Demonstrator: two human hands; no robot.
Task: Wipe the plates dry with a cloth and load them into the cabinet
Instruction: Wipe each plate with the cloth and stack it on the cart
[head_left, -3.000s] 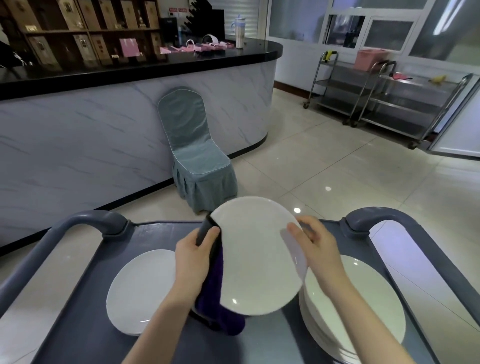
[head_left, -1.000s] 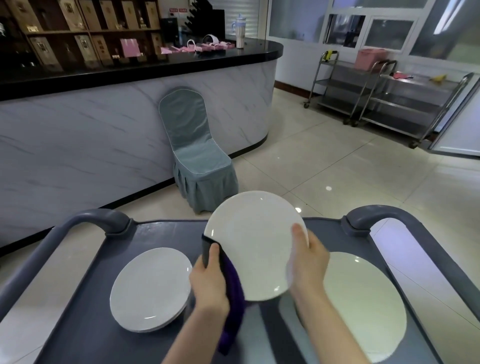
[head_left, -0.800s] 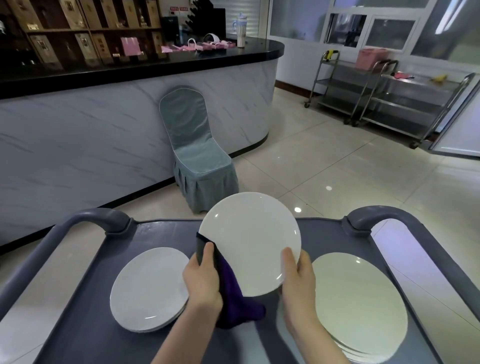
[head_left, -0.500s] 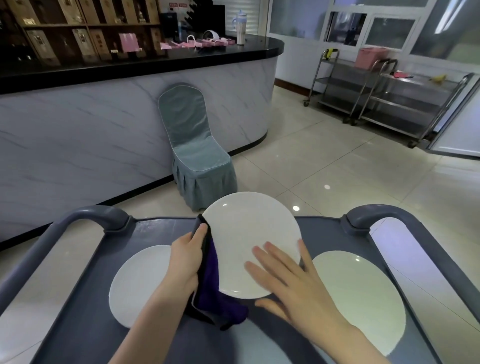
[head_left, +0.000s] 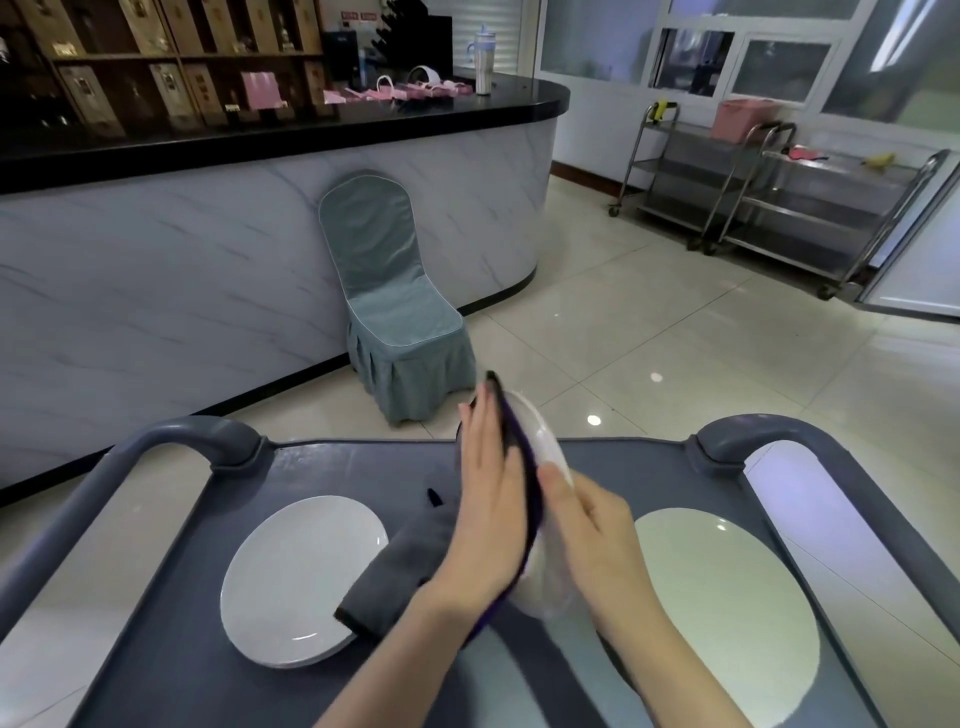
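Both forearms reach in from the bottom edge over a grey cart (head_left: 332, 467). The left hand (head_left: 491, 509) is laid out flat, fingers straight and together and pointing away from the person, its palm pressing a cloth (head_left: 400, 566) against the left face of a white plate (head_left: 540, 441). The right hand (head_left: 592, 535) grips that plate from the other side – the thumb lies along the near rim, while the fingers curl out of sight behind the far face. The plate is held on edge above the middle of the cart, seen almost edge-on, with its top tilted away and its lower part blurred. The cloth is sandwiched between the left palm and the plate, showing purple at the rim; its grey loose end hangs down to the left and overlaps a second plate (head_left: 296, 566), which lies flat on the left of the cart. A third plate (head_left: 727, 597) lies flat on the right – well apart from the hands. Beyond the cart's curved handles stands a chair (head_left: 395, 312) in a grey-green cover, backed against a marble-fronted counter (head_left: 208, 234). Metal trolleys (head_left: 779, 197) stand far off to the right.
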